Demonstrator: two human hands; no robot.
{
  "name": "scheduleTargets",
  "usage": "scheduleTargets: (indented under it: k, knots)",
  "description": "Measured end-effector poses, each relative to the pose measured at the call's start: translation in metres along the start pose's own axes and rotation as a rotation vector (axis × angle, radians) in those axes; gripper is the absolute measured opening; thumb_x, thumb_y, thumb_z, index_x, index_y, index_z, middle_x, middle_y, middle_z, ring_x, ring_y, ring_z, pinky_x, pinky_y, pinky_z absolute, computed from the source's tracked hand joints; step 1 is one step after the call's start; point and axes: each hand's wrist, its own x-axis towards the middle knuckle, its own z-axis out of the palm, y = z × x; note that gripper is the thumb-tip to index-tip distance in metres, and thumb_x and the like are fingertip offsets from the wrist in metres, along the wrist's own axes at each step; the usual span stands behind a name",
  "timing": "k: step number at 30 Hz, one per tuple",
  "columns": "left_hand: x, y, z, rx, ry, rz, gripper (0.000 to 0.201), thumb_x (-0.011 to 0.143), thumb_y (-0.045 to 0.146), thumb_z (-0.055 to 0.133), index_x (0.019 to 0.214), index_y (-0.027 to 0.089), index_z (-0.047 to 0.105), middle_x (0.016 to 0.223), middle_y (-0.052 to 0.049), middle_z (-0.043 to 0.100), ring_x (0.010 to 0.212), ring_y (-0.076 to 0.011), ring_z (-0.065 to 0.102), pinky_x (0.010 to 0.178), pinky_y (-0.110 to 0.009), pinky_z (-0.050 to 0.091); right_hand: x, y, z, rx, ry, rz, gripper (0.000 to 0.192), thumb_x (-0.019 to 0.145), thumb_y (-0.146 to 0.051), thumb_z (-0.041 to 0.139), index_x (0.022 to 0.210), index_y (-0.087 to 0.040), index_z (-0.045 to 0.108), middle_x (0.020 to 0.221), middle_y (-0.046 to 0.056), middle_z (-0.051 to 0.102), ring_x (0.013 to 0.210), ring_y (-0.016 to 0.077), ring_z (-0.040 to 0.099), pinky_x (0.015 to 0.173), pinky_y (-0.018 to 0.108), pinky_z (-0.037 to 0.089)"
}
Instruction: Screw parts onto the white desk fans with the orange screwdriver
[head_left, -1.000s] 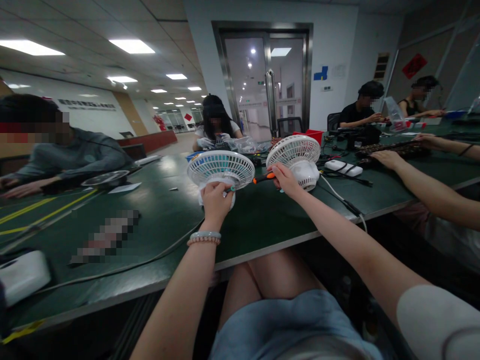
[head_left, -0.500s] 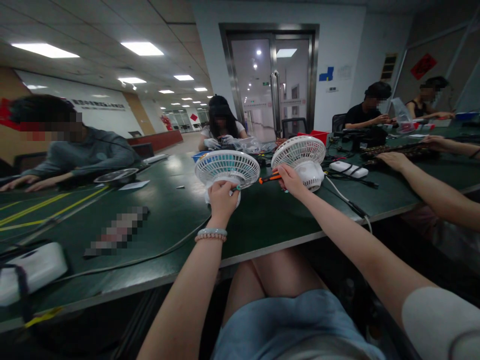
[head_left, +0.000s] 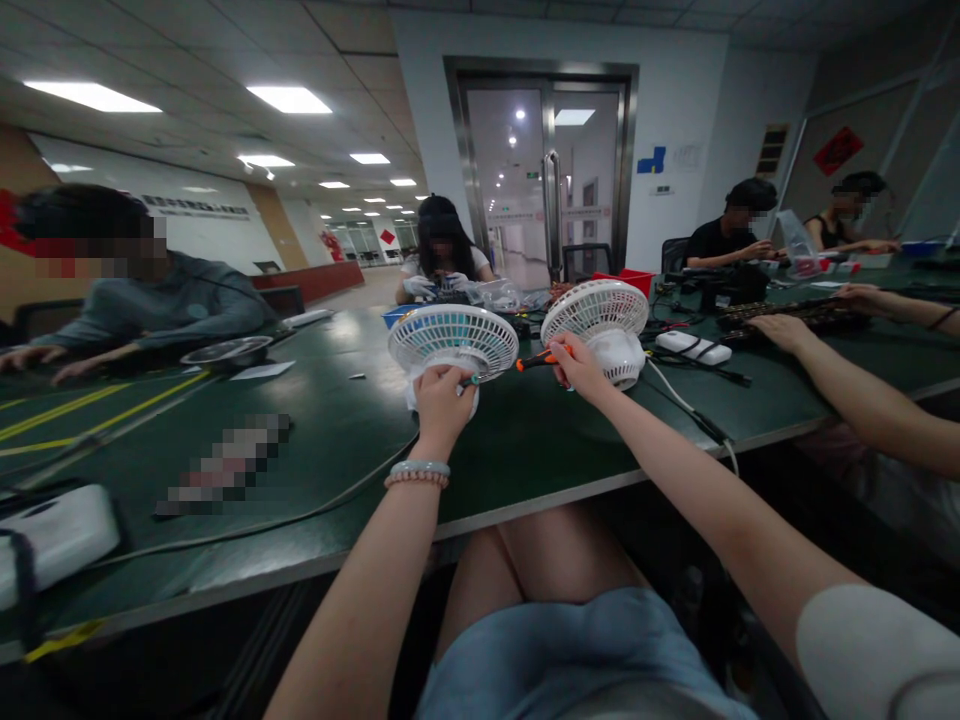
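Observation:
Two small white desk fans stand on the dark green table [head_left: 525,450]. My left hand [head_left: 441,398] grips the base of the left fan [head_left: 452,338], whose round grille faces upward. My right hand [head_left: 577,368] holds an orange-handled screwdriver [head_left: 536,361], its handle pointing left between the two fans. Just behind that hand the right fan [head_left: 596,310] tilts on its base. A bead bracelet circles my left wrist.
A cable [head_left: 285,515] runs across the table toward the left fan. A white box [head_left: 52,540] lies at the near left. Another person's arms [head_left: 825,365] reach in from the right. Several people sit around the table. A white device [head_left: 690,346] and cables lie behind the right fan.
The view shifted slightly. My right hand and the screwdriver stayed beside the right fan, and my left hand kept its grip on the left fan.

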Motion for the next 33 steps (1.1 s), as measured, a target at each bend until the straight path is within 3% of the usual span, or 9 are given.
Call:
scheduleTargets:
  k: [5,10,12,16,21,33]
  knots:
    - [0.001,0.001,0.0,-0.008,-0.01,-0.015,0.016,0.072,0.026,0.057,0.085,0.022,0.065,0.087,-0.006,0.061,0.097,-0.0242,0.052,0.091,-0.04,0.032,0.001,-0.001,-0.001,-0.172,0.009,0.033,0.044,0.085,-0.059,0.031,0.075,-0.019,0.047,0.045,-0.006,0.041,0.041,0.0078,0.043,0.048,0.02,0.035]
    - [0.0,0.001,-0.001,-0.005,-0.018,-0.001,0.014,0.073,0.026,0.057,0.084,0.022,0.063,0.084,-0.005,0.062,0.096,-0.0245,0.052,0.088,-0.041,0.033,0.003,-0.002,-0.003,-0.319,0.047,-0.076,0.039,0.079,-0.055,0.046,0.074,-0.017,0.054,0.063,-0.001,0.056,0.06,0.0098,0.051,0.059,0.021,0.038]
    - [0.0,0.001,-0.001,0.005,-0.019,0.001,0.012,0.072,0.026,0.057,0.083,0.022,0.063,0.083,-0.005,0.062,0.095,-0.0246,0.052,0.087,-0.04,0.033,0.002,-0.002,-0.005,-0.362,-0.033,-0.028,0.04,0.079,-0.055,0.047,0.072,-0.016,0.056,0.062,-0.001,0.056,0.058,0.0095,0.05,0.057,0.021,0.037]
    - [-0.001,0.002,-0.001,0.004,-0.022,-0.004,0.012,0.072,0.025,0.058,0.083,0.022,0.062,0.083,-0.004,0.063,0.094,-0.0239,0.053,0.087,-0.04,0.033,-0.003,-0.003,-0.003,-0.411,-0.393,0.141,0.047,0.08,-0.058,0.043,0.07,-0.015,0.058,0.053,-0.001,0.055,0.045,0.0075,0.047,0.049,0.02,0.035]
    - [-0.002,0.003,-0.003,0.017,-0.031,-0.009,0.013,0.072,0.025,0.058,0.083,0.022,0.062,0.084,-0.005,0.063,0.094,-0.024,0.053,0.087,-0.039,0.033,-0.011,-0.003,0.008,-0.426,-0.673,0.169,0.037,0.078,-0.053,0.052,0.079,-0.016,0.057,0.057,-0.002,0.058,0.042,0.0059,0.048,0.046,0.018,0.036]
    - [0.0,0.002,-0.003,0.021,-0.041,-0.001,0.013,0.071,0.025,0.057,0.083,0.022,0.062,0.084,-0.005,0.063,0.095,-0.0247,0.052,0.086,-0.041,0.033,-0.008,-0.002,0.009,-0.472,-0.701,0.168,0.032,0.081,-0.046,0.051,0.072,-0.015,0.056,0.059,-0.001,0.06,0.042,0.0058,0.052,0.05,0.018,0.041]
